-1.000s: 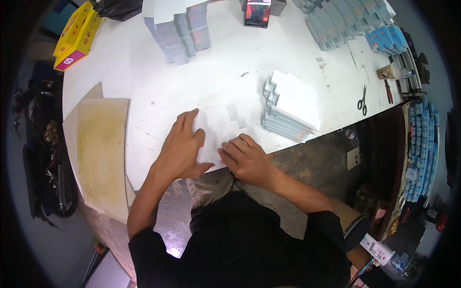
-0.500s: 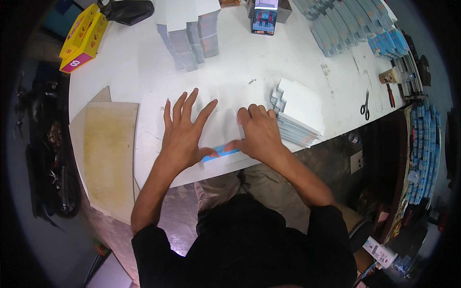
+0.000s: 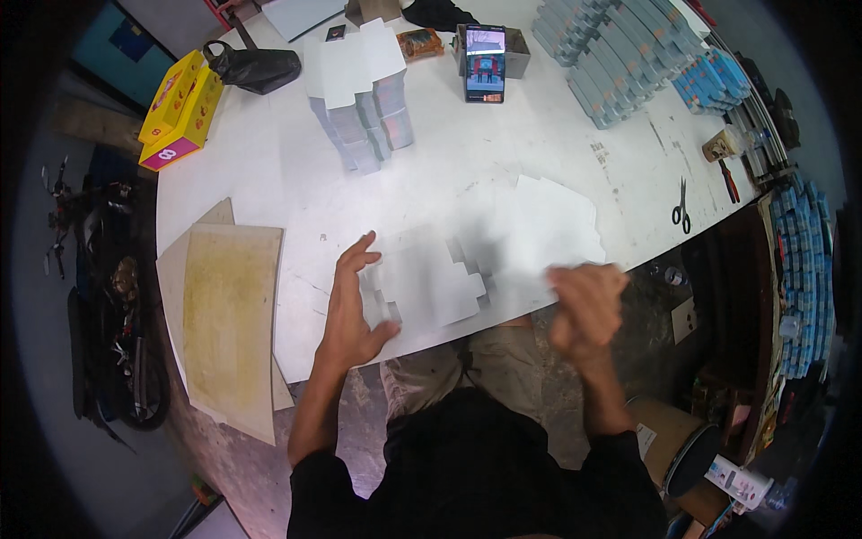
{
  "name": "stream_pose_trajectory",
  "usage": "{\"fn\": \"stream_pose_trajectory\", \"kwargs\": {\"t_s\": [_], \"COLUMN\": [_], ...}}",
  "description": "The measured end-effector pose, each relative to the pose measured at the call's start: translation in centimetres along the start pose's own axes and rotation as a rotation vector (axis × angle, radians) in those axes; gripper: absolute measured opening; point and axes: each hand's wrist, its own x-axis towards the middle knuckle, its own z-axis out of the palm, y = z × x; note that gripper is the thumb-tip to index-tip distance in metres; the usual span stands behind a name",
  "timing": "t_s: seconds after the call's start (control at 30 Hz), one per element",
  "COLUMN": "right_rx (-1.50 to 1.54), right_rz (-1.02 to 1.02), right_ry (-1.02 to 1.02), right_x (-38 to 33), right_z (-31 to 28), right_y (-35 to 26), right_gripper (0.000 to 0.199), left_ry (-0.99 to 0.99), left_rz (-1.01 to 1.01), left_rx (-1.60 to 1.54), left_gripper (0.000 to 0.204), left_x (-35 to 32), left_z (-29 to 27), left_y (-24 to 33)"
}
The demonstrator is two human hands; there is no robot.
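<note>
A flat white carton blank (image 3: 435, 280) with stepped edges lies on the table in front of me. Beside it my left hand (image 3: 348, 310) is open, fingers stretched forward and thumb held apart at the blank's left side. To the right, my right hand (image 3: 588, 310) is smeared by motion near the table's front edge. Its fingers look bent, but whether they grip anything cannot be made out. Just beyond that hand is a blurred white cardboard sheet (image 3: 552, 229), where more blanks lie; its edge comes close to the fingers.
Stacked folded cartons (image 3: 364, 99) stand at the back, with more grey-blue cartons (image 3: 620, 63) at the far right. A phone (image 3: 486, 67) leans upright at the back. Scissors (image 3: 682, 208) lie near the right edge. Large boards (image 3: 232, 314) overhang the left edge.
The piece with a blue strip under both hands is no longer visible; a white blank lies there now. My right hand has moved right, off that piece. My left hand stays open.
</note>
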Motion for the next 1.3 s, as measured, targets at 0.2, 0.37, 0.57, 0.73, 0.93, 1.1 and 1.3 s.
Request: {"fn": "stream_pose_trajectory", "kwargs": {"t_s": [0.2, 0.37, 0.57, 0.73, 0.93, 1.1, 1.3], "right_rx": [-0.272, 0.135, 0.226, 0.228, 0.151, 0.080, 0.091], "right_rz": [0.108, -0.051, -0.311, -0.280, 0.155, 0.206, -0.092], "right_ry": [-0.407, -0.329, -0.525, -0.675, -0.652, -0.728, -0.544], "right_x": [-3.4, -4.2, -4.4, -2.9, 1.1, 2.3, -0.5], "right_z": [-0.3, 3.7, 9.6, 9.0, 11.5, 10.6, 10.5], "right_y": [7.1, 1.0, -1.0, -1.6, -0.7, -1.5, -2.2], "right_gripper": [0.038, 0.052, 0.040, 0.027, 0.043, 0.050, 0.036], "left_ry": [-0.164, -0.289, -0.375, -0.487, -0.390, -0.293, -0.336], "left_rz": [0.053, -0.014, -0.006, -0.035, -0.135, -0.039, -0.147], "left_rx": [0.456, 0.429, 0.417, 0.399, 0.345, 0.635, 0.628], "left_gripper": [0.043, 0.037, 0.039, 0.048, 0.094, 0.128, 0.149], "left_x": [2.5, 3.0, 3.5, 4.1, 4.5, 4.4, 4.6], "left_z": [1.9, 1.8, 1.3, 0.5, 0.6, 0.7, 0.3], "left_y": [-0.2, -0.5, -0.3, 1.9, -1.9, 1.7, 0.4]}}
